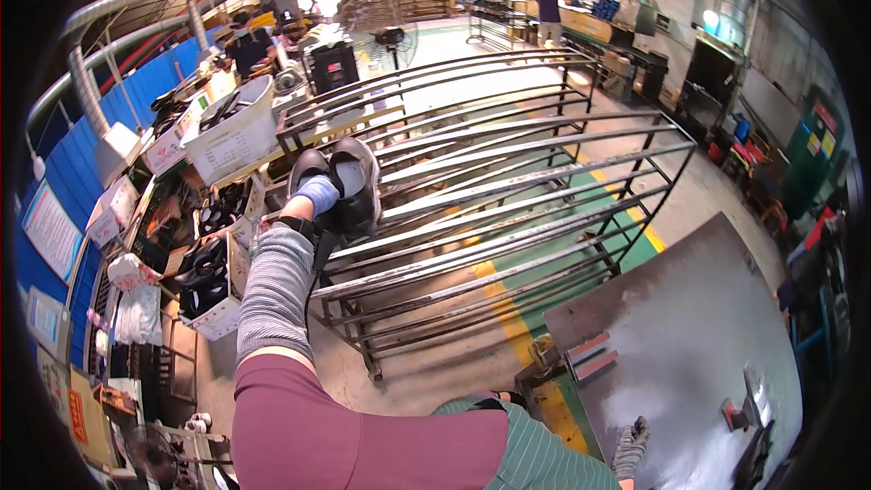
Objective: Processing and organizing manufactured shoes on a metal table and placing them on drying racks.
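The right hand [631, 445], in a striped glove, is resting near the gray table [689, 327] at 5 o'clock; I cannot tell its grip. The left hand [318, 192] is holding 2 black shoes [349, 183], setting them on the metal rack [508, 181], whose other bars are looking bare. At 10 o'clock, bins of shoes [213, 263] are waiting.
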The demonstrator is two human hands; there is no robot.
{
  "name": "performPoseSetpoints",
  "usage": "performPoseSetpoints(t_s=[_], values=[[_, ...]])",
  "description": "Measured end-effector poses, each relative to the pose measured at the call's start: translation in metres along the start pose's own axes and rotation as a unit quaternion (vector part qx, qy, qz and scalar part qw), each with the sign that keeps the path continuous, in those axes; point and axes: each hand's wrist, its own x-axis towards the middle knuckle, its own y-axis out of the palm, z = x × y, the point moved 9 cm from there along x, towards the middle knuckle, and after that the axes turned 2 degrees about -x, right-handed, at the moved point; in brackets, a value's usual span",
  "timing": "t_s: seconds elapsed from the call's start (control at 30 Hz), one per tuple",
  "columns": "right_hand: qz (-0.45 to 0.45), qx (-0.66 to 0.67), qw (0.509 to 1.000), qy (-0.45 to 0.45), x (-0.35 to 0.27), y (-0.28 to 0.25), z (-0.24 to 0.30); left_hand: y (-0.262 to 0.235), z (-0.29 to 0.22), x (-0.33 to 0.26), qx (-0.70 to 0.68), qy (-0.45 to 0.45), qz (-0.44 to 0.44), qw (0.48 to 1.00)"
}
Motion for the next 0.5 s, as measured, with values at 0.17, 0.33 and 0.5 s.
performPoseSetpoints(t_s=[0.17,0.33,0.5], values=[[-0.054,-0.045,0.998,0.005,-0.053,-0.048,0.0,-0.083,-0.055,-0.054,0.005,-0.061,-0.211,0.976],[-0.113,-0.161,0.975,0.1,-0.094,-0.072,-0.003,-0.056,-0.251,-0.164,-0.246,0.338,-0.425,0.803],[-0.122,-0.124,0.975,0.135,-0.142,-0.065,-0.081,0.254,-0.424,-0.22,-0.033,0.459,0.192,0.867]])
